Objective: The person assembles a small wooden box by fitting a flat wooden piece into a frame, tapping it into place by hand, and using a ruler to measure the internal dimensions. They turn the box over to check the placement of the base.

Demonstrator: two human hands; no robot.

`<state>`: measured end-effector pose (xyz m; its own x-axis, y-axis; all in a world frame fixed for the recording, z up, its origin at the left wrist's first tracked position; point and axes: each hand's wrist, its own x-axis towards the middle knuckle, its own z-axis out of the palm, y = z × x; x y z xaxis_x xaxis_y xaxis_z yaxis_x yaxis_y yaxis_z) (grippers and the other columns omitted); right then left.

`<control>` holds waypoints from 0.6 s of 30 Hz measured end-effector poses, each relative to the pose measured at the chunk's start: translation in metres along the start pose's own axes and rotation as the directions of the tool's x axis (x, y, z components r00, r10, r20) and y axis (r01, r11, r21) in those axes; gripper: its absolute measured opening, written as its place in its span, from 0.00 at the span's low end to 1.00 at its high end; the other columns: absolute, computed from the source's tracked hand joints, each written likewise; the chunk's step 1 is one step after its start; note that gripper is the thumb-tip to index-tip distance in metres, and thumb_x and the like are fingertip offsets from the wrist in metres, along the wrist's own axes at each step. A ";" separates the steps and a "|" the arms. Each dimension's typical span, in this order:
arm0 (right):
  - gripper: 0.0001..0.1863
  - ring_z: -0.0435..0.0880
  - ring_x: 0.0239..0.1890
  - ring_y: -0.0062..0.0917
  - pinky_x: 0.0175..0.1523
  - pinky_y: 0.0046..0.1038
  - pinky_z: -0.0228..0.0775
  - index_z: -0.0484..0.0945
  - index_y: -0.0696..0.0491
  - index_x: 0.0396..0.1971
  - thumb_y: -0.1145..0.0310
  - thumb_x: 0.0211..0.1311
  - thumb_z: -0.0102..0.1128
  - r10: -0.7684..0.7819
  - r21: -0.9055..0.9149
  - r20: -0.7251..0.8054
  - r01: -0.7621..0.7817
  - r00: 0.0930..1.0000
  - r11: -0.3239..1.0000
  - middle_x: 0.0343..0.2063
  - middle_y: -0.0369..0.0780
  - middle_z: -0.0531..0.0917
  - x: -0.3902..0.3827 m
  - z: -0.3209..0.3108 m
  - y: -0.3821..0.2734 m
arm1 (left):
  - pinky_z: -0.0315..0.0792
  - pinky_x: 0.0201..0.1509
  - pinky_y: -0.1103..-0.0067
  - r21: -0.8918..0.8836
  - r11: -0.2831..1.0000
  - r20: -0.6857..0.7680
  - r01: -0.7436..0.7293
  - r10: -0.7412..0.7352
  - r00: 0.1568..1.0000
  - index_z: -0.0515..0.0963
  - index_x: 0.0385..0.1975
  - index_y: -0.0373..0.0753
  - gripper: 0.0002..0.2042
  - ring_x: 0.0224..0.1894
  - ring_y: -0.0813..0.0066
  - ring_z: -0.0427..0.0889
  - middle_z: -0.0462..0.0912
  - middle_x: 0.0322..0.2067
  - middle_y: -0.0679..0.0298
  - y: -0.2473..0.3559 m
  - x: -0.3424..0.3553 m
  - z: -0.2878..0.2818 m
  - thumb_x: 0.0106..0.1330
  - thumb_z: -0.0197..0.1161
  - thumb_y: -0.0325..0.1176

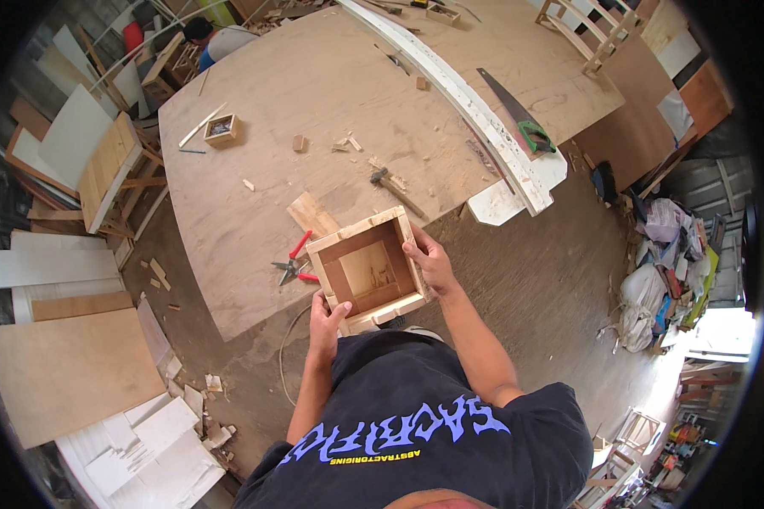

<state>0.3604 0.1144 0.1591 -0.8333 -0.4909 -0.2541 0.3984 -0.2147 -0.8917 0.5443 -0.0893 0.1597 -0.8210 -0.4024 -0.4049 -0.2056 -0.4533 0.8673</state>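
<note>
Between my hands is a square wooden box (321, 248), tilted so that its open side faces up toward me. Its rim is pale wood and its inner walls are darker brown, with a lighter square at the bottom. My left hand (324, 327) grips the near left corner, thumb over the rim. On the right side, my right hand (431, 263) clasps the wall with its thumb on top. Red-handled pliers or snips (294, 265) lie on the table just left of the box. A hammer (396, 191) rests beyond it, beside a flat wood piece (310, 212).
The large plywood table (255, 195) carries a small box of metal bits (221, 130), wood blocks and scraps. A green-handled handsaw (518, 114) lies by a long white board (458, 85). Panels (68, 356) lean at left; bags (645, 297) heap at right. Another person (221, 42) is far left.
</note>
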 end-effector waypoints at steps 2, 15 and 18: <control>0.35 0.69 0.74 0.27 0.77 0.31 0.59 0.62 0.58 0.78 0.71 0.74 0.62 -0.008 0.042 0.022 0.007 1.000 0.999 0.73 0.42 0.73 0.011 -0.012 0.003 | 0.73 0.65 0.72 0.021 0.999 -0.029 0.029 -0.028 0.999 0.65 0.65 0.32 0.30 0.57 0.70 0.80 0.81 0.55 0.55 0.001 0.012 0.011 0.66 0.70 0.31; 0.25 0.85 0.60 0.28 0.67 0.30 0.72 0.80 0.55 0.66 0.62 0.73 0.64 -0.096 -0.513 -0.349 -0.104 0.932 0.852 0.57 0.44 0.87 0.084 -0.139 -0.049 | 0.73 0.61 0.71 0.012 0.991 0.046 0.133 -0.134 0.990 0.73 0.63 0.34 0.25 0.55 0.68 0.80 0.81 0.53 0.60 0.011 0.167 0.114 0.63 0.63 0.28; 0.22 0.88 0.58 0.39 0.63 0.35 0.77 0.83 0.56 0.59 0.62 0.70 0.67 -0.360 -0.729 -0.581 -0.270 0.730 0.629 0.54 0.50 0.88 0.090 -0.203 -0.044 | 0.73 0.59 0.72 0.082 0.984 0.046 0.158 -0.162 0.986 0.75 0.61 0.36 0.23 0.54 0.69 0.79 0.82 0.49 0.64 0.012 0.192 0.139 0.64 0.62 0.28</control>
<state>0.1900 0.2508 0.0997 -0.9743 0.2098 -0.0824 0.1966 0.6128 -0.7654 0.3098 -0.0613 0.1327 -0.8004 -0.2867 -0.5264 -0.3755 -0.4448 0.8131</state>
